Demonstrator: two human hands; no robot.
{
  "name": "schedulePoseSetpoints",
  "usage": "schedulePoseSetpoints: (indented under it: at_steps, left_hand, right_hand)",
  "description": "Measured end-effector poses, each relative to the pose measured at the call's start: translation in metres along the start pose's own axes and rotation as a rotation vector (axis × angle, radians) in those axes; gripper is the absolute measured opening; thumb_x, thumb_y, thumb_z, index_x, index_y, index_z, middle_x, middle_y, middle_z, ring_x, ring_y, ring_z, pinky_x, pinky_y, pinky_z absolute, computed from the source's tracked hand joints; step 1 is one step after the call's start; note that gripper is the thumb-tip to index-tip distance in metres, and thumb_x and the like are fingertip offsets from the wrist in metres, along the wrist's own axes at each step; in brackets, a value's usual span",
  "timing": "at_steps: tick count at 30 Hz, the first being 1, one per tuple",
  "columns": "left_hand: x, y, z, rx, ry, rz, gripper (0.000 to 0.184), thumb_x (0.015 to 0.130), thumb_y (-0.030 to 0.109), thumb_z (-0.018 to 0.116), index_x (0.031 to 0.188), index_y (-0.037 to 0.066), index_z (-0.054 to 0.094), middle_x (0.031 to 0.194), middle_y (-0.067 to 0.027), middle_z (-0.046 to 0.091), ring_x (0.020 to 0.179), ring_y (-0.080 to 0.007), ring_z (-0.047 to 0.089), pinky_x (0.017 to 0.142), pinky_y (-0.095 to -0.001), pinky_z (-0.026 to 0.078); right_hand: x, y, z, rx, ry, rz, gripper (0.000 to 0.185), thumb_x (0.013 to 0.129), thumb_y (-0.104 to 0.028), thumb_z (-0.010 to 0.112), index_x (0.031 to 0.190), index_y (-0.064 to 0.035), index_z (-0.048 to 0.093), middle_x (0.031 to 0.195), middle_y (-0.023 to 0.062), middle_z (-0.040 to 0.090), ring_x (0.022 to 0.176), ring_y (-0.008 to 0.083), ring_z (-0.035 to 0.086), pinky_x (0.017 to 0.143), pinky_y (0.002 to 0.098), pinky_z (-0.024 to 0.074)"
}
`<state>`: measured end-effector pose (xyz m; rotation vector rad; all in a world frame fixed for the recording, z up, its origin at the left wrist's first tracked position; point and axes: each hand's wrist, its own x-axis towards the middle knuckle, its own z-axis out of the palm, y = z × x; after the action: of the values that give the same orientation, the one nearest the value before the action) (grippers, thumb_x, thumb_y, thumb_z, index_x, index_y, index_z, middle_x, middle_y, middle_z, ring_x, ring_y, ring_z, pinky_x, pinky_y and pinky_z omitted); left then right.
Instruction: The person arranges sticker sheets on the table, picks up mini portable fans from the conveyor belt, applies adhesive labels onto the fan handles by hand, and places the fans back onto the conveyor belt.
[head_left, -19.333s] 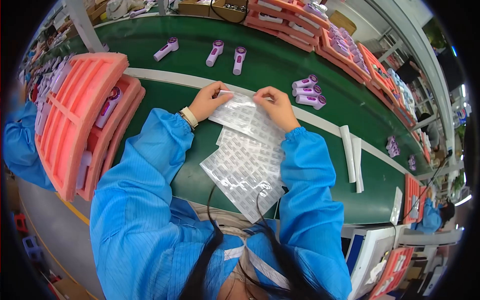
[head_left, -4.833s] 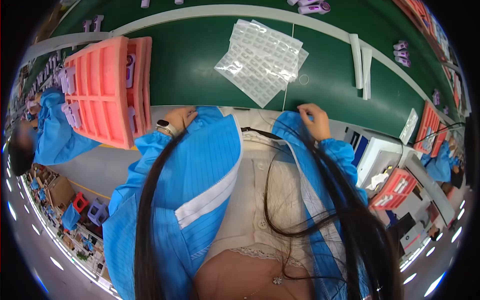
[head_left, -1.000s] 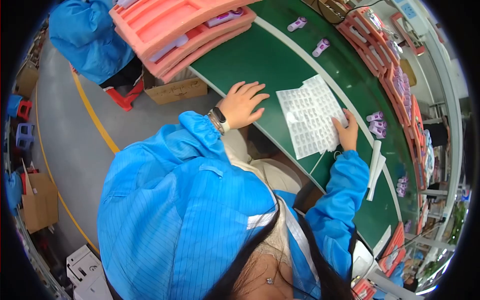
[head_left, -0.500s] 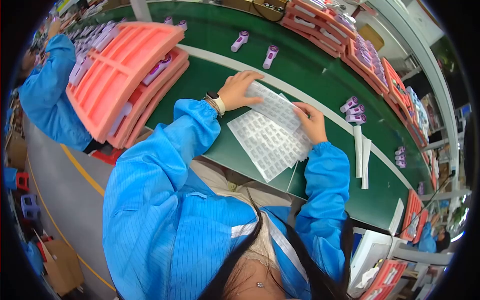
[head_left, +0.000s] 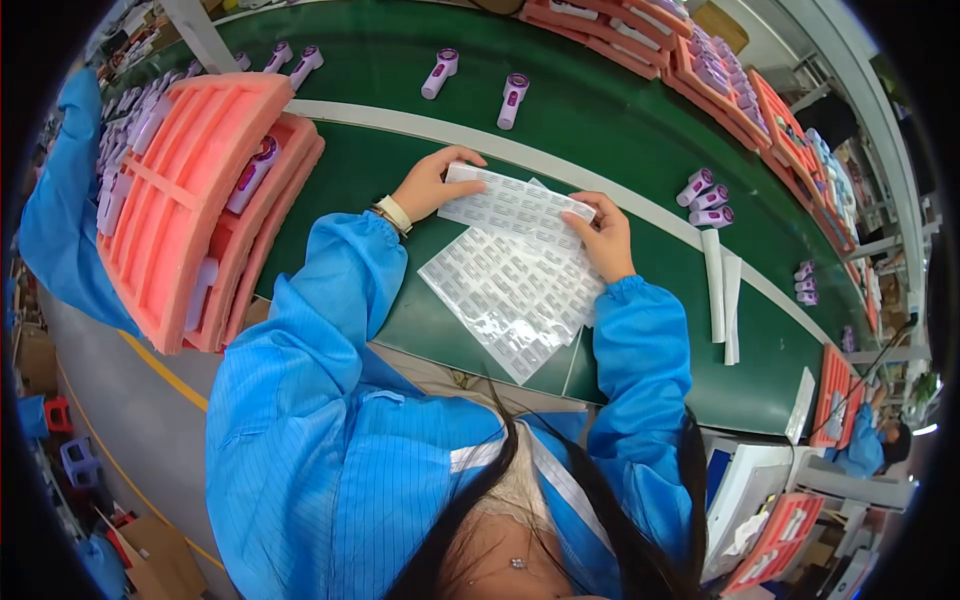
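Between my two hands a sheet of printed labels point(head_left: 515, 208) is held up by its ends, its top edge curled or folded over. My left hand point(head_left: 437, 184) pinches its left end, thumb across the front. My right hand point(head_left: 603, 232) grips the right end with thumb and fingers. Below it, more label sheets point(head_left: 500, 300) lie fanned out on the green table, with glare on their lower part. Past the held sheet, a purple-and-white handheld device point(head_left: 514, 101) lies on the green surface beyond a pale strip, with a similar one to its left.
Stacked pink foam trays point(head_left: 190, 190) holding purple devices stand at the left, beside a co-worker's blue sleeve point(head_left: 65, 220). Two white rolled sheets point(head_left: 722, 295) lie to the right, near a cluster of devices point(head_left: 705, 198). More pink trays point(head_left: 700, 75) line the far side.
The held sheet has been raised and levelled, its upper edge now curled over. Both hands have shifted slightly left in view, still gripping it. The devices on the far surface appear further left.
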<state>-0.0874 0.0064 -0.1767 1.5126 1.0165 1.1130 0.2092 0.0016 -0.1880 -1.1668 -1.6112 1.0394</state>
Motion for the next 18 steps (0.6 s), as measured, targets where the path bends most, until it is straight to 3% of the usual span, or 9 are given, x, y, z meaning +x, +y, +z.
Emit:
schedulePoseSetpoints:
  at_steps: [4, 6, 9, 11, 18]
  left_hand:
    - [-0.001, 0.002, 0.0, 0.123, 0.0, -0.025, 0.024, 0.08, 0.018, 0.075, 0.097, 0.004, 0.066, 0.09, -0.004, 0.065, 0.081, -0.0109, 0.06, 0.073, -0.0252, 0.048]
    - [0.0, 0.005, -0.002, 0.196, 0.005, -0.072, 0.022, 0.08, 0.018, 0.075, 0.095, 0.004, 0.066, 0.089, -0.0038, 0.065, 0.08, -0.0108, 0.06, 0.073, -0.0252, 0.048]
    - [0.003, -0.004, -0.003, 0.183, 0.008, 0.048, 0.02, 0.081, 0.018, 0.075, 0.093, 0.004, 0.067, 0.09, -0.0044, 0.066, 0.079, -0.0108, 0.059, 0.072, -0.0253, 0.048]
    - [0.002, -0.003, -0.003, 0.191, -0.012, -0.041, 0.022, 0.08, 0.019, 0.075, 0.095, 0.004, 0.067, 0.091, -0.0049, 0.066, 0.08, -0.0111, 0.059, 0.073, -0.0254, 0.048]
    - [-0.003, 0.007, 0.011, 0.19, -0.084, -0.018, 0.026, 0.083, 0.018, 0.073, 0.103, 0.003, 0.065, 0.095, -0.0041, 0.066, 0.083, -0.0101, 0.059, 0.075, -0.0245, 0.048]
  right_hand:
    - [-0.004, -0.015, -0.002, 0.053, -0.033, 0.097, 0.024, 0.082, -0.015, 0.073, 0.104, -0.006, 0.068, 0.081, 0.0001, 0.065, 0.062, 0.0046, 0.047, 0.058, 0.0218, 0.0394]
    - [-0.001, -0.002, -0.002, 0.079, -0.025, 0.048, 0.022, 0.083, -0.016, 0.073, 0.101, -0.0057, 0.069, 0.077, -0.0005, 0.064, 0.063, 0.0041, 0.048, 0.057, 0.0215, 0.0395]
    - [-0.002, 0.003, -0.005, 0.075, -0.013, 0.038, 0.022, 0.082, -0.017, 0.074, 0.101, -0.0056, 0.069, 0.076, -0.0009, 0.063, 0.062, 0.0039, 0.048, 0.057, 0.0213, 0.0395]
    - [-0.001, 0.005, -0.004, 0.085, -0.008, 0.051, 0.022, 0.082, -0.016, 0.074, 0.101, -0.0054, 0.069, 0.075, -0.001, 0.063, 0.063, 0.0037, 0.048, 0.057, 0.0214, 0.039]
    - [-0.007, -0.022, 0.004, -0.044, -0.038, -0.024, 0.025, 0.078, -0.012, 0.076, 0.101, -0.0032, 0.069, 0.078, 0.0044, 0.065, 0.074, 0.0113, 0.06, 0.069, 0.0247, 0.0487]
